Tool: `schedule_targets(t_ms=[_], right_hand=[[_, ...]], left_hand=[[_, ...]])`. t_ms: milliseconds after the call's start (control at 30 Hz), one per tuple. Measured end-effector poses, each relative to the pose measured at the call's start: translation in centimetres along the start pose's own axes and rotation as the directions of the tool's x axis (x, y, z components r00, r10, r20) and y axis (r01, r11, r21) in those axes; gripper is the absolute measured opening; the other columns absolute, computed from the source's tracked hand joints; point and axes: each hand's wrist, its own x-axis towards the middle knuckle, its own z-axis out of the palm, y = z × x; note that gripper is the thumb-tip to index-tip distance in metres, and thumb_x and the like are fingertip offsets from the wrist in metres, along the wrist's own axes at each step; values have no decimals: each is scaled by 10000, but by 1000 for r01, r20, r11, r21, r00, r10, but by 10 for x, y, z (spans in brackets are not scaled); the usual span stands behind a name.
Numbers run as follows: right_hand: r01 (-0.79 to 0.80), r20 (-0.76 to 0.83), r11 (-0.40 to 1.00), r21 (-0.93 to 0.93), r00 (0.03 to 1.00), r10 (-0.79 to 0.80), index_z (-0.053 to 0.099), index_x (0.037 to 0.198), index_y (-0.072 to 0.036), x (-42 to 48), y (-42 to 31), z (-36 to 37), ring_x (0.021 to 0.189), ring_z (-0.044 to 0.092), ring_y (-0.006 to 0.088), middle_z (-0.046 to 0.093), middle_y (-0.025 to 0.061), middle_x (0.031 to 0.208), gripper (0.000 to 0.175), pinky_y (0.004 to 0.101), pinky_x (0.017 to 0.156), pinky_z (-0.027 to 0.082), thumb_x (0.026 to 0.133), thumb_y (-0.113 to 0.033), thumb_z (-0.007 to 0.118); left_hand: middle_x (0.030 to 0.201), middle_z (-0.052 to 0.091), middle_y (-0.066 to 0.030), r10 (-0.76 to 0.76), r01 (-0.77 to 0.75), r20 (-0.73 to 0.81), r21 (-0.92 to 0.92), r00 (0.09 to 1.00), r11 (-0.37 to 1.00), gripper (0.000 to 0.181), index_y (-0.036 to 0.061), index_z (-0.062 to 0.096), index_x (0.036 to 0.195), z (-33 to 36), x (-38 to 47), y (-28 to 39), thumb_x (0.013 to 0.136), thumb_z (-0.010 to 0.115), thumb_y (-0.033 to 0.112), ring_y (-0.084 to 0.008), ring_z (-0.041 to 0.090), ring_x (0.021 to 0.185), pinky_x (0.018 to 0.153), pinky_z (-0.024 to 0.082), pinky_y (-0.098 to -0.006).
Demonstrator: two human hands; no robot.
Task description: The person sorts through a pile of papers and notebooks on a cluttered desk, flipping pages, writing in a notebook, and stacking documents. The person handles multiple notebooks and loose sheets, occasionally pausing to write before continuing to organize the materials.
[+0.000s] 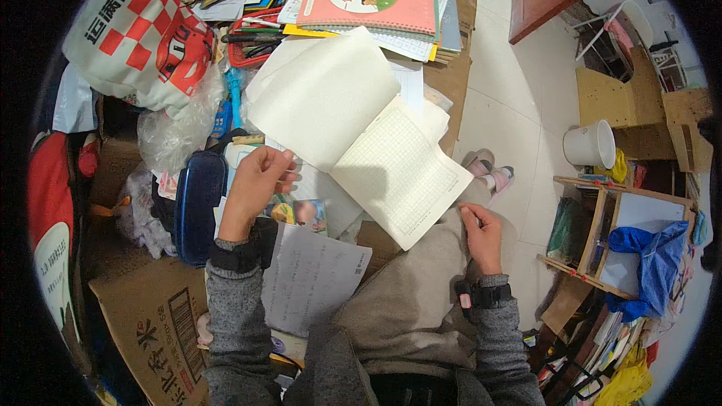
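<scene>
An exercise notebook with a gridded page [397, 175] lies open before me, its plain cover or leaf [327, 98] folded back over the papers on the table. My left hand [259, 183] is just left of the notebook, fingers curled and thumb extended; whether it pinches a paper edge I cannot tell. By the notebook's lower right corner is my right hand [479, 228], thumb and index finger close together above my leg; contact with the page is unclear. Below my left hand are a small colour picture [313, 215] and a sheet with handwriting [313, 276].
A pink spiral-bound book [366, 3] tops a stack at the far side. A red basket [242, 56] holds pens. On the left are a dark blue case [200, 208], a printed bag [141, 39] and a cardboard box [152, 332]. A white bucket [589, 144] stands at right.
</scene>
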Motion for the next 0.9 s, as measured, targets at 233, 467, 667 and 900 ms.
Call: schedule_targets(t_ms=[233, 467, 667, 900], right_hand=[[22, 32, 1000, -6, 999, -22, 700, 1004, 58, 2, 0, 0, 833, 616, 114, 727, 74, 911, 233, 266, 781, 486, 935, -152, 624], [11, 21, 1000, -8, 1000, -11, 704, 983, 58, 3, 0, -1, 833, 611, 104, 722, 59, 895, 229, 264, 784, 483, 936, -150, 622], [-23, 21, 999, 22, 1000, 23, 699, 991, 61, 5, 1, -1, 839, 598, 97, 710, 45, 883, 224, 257, 790, 478, 938, -142, 620], [-32, 23, 999, 36, 999, 31, 697, 1001, 58, 5, 3, -2, 834, 604, 109, 713, 50, 895, 222, 261, 793, 480, 941, -140, 618]], left_hand=[[1154, 631, -97, 82, -98, -168, -90, 982, 991, 525, -19, 512, 1239, 18, 25, -13, 910, 693, 349, -165, 607, 1030, 849, 478, -276], [1305, 584, -125, 131, -249, -215, -759, 968, 602, 476, -21, 452, 1369, 26, 53, 21, 943, 620, 110, -194, 582, 1159, 1025, 446, -355], [1278, 596, -137, 311, -283, 160, -180, 937, 942, 554, -3, 488, 1352, 38, 17, 18, 854, 698, 123, -241, 586, 1147, 1000, 466, -369], [1279, 571, -134, 399, -516, 348, 376, 848, 770, 443, 67, 590, 1229, 45, -17, -19, 809, 733, 73, -282, 556, 1174, 1008, 451, -376]])
